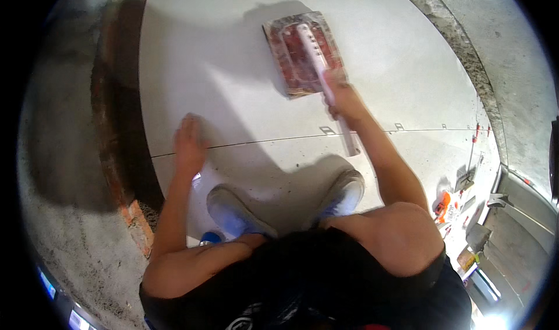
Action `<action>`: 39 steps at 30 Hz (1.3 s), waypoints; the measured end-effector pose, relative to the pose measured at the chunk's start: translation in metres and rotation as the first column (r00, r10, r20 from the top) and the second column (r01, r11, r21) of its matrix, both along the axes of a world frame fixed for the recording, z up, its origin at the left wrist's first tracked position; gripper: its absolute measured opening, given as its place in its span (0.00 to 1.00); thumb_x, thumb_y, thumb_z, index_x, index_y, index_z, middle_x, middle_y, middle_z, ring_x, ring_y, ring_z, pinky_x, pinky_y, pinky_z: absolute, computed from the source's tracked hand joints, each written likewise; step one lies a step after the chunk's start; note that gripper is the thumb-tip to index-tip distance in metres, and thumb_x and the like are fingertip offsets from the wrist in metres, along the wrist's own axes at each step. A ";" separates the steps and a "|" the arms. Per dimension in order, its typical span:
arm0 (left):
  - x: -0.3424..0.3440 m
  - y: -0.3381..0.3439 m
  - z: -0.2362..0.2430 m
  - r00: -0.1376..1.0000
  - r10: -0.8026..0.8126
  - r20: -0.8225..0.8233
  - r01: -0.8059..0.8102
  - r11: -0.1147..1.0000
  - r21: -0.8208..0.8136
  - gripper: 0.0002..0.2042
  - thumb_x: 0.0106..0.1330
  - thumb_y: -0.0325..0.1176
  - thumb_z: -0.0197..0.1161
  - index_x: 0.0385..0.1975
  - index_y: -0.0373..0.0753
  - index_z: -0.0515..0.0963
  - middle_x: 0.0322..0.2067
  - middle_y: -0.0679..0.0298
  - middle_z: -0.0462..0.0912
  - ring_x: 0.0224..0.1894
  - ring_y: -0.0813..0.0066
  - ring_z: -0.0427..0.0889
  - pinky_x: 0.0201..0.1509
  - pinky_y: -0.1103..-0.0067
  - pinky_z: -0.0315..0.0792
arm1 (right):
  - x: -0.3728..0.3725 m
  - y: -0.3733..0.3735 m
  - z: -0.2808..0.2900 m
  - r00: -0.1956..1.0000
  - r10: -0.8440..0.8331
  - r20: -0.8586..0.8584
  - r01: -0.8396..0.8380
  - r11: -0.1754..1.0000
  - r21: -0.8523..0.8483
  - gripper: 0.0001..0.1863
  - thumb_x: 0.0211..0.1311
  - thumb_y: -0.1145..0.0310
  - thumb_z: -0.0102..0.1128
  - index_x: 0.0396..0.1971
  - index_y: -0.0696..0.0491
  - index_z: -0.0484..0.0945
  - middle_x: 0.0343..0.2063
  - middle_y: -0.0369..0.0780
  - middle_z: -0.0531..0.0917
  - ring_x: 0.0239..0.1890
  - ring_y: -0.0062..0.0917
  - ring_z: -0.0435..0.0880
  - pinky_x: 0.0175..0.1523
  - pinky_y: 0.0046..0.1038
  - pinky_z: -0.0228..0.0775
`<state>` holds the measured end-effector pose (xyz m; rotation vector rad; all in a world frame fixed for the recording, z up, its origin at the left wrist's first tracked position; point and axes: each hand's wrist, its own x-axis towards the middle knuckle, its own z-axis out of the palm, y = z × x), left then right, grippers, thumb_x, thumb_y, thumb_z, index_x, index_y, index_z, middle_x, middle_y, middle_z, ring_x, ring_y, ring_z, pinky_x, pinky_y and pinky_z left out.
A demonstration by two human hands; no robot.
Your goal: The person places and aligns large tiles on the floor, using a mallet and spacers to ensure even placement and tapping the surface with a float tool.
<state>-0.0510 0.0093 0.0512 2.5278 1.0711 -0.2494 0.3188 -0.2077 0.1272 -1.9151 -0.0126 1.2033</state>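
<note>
My right hand (343,100) is wrapped round the long white handle of a flat rectangular paddle (291,53). The paddle's worn red face plate, crusted with grey, is over the far pale tile (384,56). Whether it touches the tile I cannot tell; a shadow spreads at its far left, and hand and paddle are slightly blurred. My left hand (191,143) lies with fingers stretched out at the left, across the thin seam between the far tile and the near tile (279,184). Tile levelling clips (327,131) stick out of the seam right of the handle.
My shoes (236,210) stand on the near tile, a blue-capped item (211,237) beside the left one. Red bricks (137,225) and a dark gap edge the left side. At right lie an orange-and-white package (445,207) and a notched trowel (464,178).
</note>
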 end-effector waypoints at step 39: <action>0.179 -0.016 0.025 0.796 -0.464 -0.388 0.480 0.875 -0.062 0.39 0.70 0.44 0.57 0.72 0.24 0.51 0.74 0.42 0.47 0.77 0.48 0.46 0.77 0.54 0.43 | -0.007 -0.068 0.017 0.971 0.098 0.219 -0.104 0.994 0.018 0.39 0.70 0.33 0.43 0.27 0.59 0.79 0.20 0.40 0.79 0.20 0.27 0.79 0.24 0.30 0.71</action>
